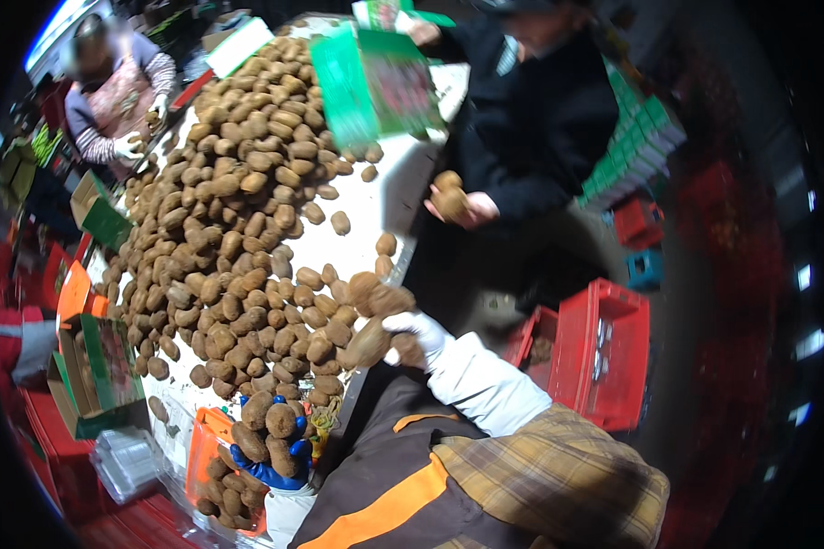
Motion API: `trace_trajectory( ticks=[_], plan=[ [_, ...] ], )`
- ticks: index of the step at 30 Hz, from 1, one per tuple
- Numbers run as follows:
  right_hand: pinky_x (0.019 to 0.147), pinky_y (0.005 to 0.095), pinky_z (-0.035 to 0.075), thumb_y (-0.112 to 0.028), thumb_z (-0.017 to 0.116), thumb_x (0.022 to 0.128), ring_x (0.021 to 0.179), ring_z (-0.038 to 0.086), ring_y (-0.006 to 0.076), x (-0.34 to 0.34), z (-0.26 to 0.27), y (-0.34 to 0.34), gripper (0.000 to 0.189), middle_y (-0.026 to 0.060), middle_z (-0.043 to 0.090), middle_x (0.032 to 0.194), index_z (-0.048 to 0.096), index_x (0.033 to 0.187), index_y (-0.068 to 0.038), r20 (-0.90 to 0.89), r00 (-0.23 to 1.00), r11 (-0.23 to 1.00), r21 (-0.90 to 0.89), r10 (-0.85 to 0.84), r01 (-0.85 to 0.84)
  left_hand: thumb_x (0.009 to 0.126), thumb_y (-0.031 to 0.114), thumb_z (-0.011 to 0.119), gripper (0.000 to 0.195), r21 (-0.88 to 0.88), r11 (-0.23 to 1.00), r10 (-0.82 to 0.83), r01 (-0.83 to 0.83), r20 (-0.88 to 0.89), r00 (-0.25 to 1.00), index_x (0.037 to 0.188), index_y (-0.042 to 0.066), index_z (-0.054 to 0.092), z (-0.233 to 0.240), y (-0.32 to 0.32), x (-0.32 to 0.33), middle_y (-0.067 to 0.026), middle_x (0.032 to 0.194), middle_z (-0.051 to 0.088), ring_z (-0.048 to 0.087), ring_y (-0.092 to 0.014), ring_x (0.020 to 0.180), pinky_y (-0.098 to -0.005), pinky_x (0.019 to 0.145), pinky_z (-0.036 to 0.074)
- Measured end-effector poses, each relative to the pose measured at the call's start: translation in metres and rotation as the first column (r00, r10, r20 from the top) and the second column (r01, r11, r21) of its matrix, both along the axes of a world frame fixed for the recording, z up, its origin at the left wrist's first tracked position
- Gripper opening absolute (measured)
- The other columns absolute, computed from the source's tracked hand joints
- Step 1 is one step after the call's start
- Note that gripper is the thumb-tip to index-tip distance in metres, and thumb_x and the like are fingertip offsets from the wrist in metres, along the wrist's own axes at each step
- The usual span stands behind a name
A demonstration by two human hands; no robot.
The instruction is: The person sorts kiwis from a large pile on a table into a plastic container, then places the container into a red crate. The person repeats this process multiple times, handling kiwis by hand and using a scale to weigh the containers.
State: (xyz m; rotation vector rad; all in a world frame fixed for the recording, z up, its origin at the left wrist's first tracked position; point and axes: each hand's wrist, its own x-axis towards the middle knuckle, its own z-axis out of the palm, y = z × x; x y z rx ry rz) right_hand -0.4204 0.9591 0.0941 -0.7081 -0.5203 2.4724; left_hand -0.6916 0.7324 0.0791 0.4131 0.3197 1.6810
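A large heap of kiwifruit [240, 171] covers much of the white table [357, 206]. My left hand [275, 466], in a blue glove, holds several kiwifruit [281, 421] above an orange basket [202, 446] of kiwifruit at the near end. At the table's edge nearest my body, my right hand [412, 336], in a white glove, grips several more kiwifruit [369, 343], slightly blurred.
Across the table a gloved person [120, 103] handles kiwifruit. Another person [529, 117] in dark clothes holds kiwifruit beside a green carton [378, 82]. Red crates [601, 357] stand on the floor at right. Clear plastic containers [125, 463] and an open carton [96, 374] lie at left.
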Motion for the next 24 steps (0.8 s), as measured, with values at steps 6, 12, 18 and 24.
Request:
trace_trajectory(
  ticks=[6,12,18,24],
  plan=[
    [0.066,0.0308,0.057,-0.016,0.066,0.09,0.074,0.069,0.0228,0.005,0.114,0.1,0.043,0.0147,0.064,0.103,0.053,0.126,0.004,-0.021,0.889,0.836,0.332,-0.457,0.437,0.1,0.054,0.053,0.067,-0.044,0.989,0.15,-0.144,0.239,0.959,0.156,0.02,0.036,-0.01,-0.008,-0.01,-0.0154,0.152,0.051,0.054,-0.032,0.133,-0.0419,0.091,0.053],
    [0.061,0.0329,0.053,-0.028,0.073,0.093,0.07,0.065,0.0204,0.014,0.128,0.262,0.03,0.0112,0.068,0.081,0.063,0.111,-0.005,0.109,0.893,0.637,0.739,-0.437,0.221,0.093,0.06,0.057,0.073,-0.211,0.939,0.334,-0.272,0.367,0.868,0.15,0.017,0.041,0.006,0.035,-0.013,-0.0146,0.145,0.049,0.056,-0.036,0.116,-0.047,0.079,0.054],
    [0.083,0.0446,0.049,-0.026,0.069,0.096,0.09,0.062,0.0323,-0.036,0.016,0.402,0.024,0.0193,0.065,0.101,0.056,0.107,-0.009,0.358,0.861,0.337,0.811,0.362,-0.479,0.097,0.049,0.056,0.053,-0.27,0.775,0.457,-0.571,-0.384,0.802,0.138,0.015,0.052,0.046,0.099,0.008,-0.0138,0.133,0.056,0.058,-0.036,0.122,-0.0541,0.081,0.058],
    [0.094,0.0396,0.053,-0.022,0.054,0.104,0.111,0.06,0.0251,0.004,-0.034,0.316,0.05,0.0118,0.056,0.134,0.039,0.15,-0.01,0.255,0.866,0.709,0.689,-0.43,0.149,0.096,0.055,0.056,0.077,-0.113,0.955,0.235,-0.273,-0.271,0.934,0.156,0.011,0.036,0.093,0.194,-0.017,-0.0128,0.148,0.052,0.064,-0.038,0.118,-0.0499,0.099,0.055]
  ],
)
